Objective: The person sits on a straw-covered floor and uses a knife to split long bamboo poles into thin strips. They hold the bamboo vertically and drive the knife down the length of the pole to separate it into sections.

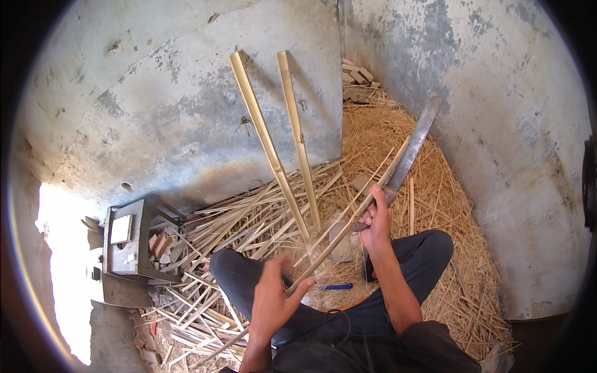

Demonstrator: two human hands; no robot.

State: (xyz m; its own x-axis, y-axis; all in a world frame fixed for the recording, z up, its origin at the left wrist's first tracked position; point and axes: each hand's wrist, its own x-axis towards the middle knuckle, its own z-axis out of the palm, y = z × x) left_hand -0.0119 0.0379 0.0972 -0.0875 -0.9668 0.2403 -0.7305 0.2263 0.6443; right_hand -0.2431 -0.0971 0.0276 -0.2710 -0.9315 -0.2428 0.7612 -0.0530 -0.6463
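Observation:
My right hand (377,222) is closed around the handle of a machete (418,142), its long dark blade pointing up and to the right. A long, thin bamboo strip (336,240) runs slantwise along the blade and past the right fingers, down toward my left hand (271,304). The left hand is at the strip's lower part, thumb stretched away from the fingers. Motion smears those fingers, so their grip on the strip cannot be made out. Between my bent legs lies a small blue object (337,286).
Two split bamboo lengths (265,140) (300,149) lean on the worn wall ahead. Cut strips (236,217) pile up at left, and shavings (444,248) cover the floor at right. A dark box-like frame (140,273) stands at left. Bricks (357,76) lie in the far corner.

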